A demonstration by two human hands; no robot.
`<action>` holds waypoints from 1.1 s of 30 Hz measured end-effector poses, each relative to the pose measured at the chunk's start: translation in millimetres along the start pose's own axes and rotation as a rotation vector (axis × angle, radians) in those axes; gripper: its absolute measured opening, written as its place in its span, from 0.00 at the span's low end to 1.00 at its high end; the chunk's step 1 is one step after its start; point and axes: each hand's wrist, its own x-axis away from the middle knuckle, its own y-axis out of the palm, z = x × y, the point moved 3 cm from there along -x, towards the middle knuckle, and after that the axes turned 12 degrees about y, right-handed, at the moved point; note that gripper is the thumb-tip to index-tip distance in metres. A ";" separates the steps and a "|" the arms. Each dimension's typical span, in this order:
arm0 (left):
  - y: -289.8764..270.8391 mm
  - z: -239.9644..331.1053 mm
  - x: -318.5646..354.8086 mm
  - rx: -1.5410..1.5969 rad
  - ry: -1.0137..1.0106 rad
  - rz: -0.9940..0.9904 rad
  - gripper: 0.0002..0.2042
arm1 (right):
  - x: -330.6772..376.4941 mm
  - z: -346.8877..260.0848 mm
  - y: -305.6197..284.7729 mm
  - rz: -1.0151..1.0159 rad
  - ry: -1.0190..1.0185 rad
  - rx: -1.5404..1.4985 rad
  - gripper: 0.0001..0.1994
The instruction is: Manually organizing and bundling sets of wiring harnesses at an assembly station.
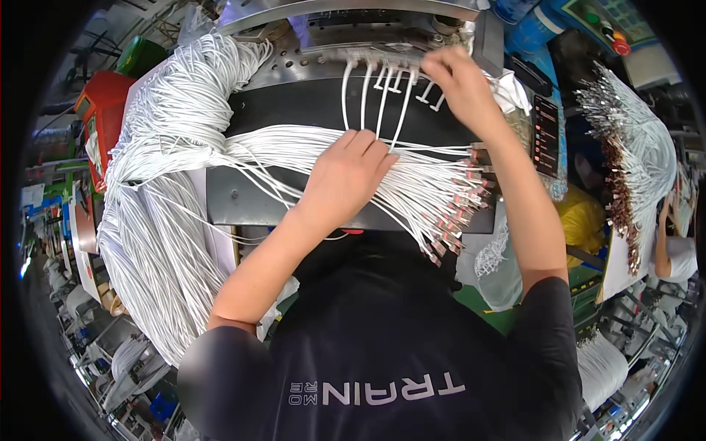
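Your left hand [346, 176] presses flat, fingers spread, on the white cable bundle [294, 147]; your right hand [460, 81] pinches one cable into the machine's slot row [382, 59]. Seat it squarely.

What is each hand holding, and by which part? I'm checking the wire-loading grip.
The right hand pinches one white cable near its upper end at the machine's fixture. The left hand lies flat on the white cable bundle, pressing rather than gripping.

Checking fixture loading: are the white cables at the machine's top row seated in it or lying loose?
Seated: several white cables hang from the machine's slot row, right hand at their tops. How firmly, cannot tell.
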 end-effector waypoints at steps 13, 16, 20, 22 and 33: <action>1.1 -85.6 -110.1 -0.234 -0.122 0.128 0.12 | -183.4 32.2 58.3 0.215 0.117 0.053 0.17; -1.2 -95.5 -110.6 -0.132 -0.258 0.022 0.11 | -190.8 57.9 45.6 0.216 0.153 0.162 0.16; -16.6 -98.7 -107.6 -0.021 -0.405 0.059 0.11 | -177.0 32.2 55.2 0.259 -0.090 0.140 0.14; -29.4 -99.0 -100.7 -0.039 -0.480 0.244 0.14 | -145.6 0.7 48.7 -0.024 0.008 -0.087 0.17; -23.7 -112.1 -101.0 -0.537 0.176 0.724 0.17 | -72.8 -56.3 56.8 0.032 -0.153 0.379 0.29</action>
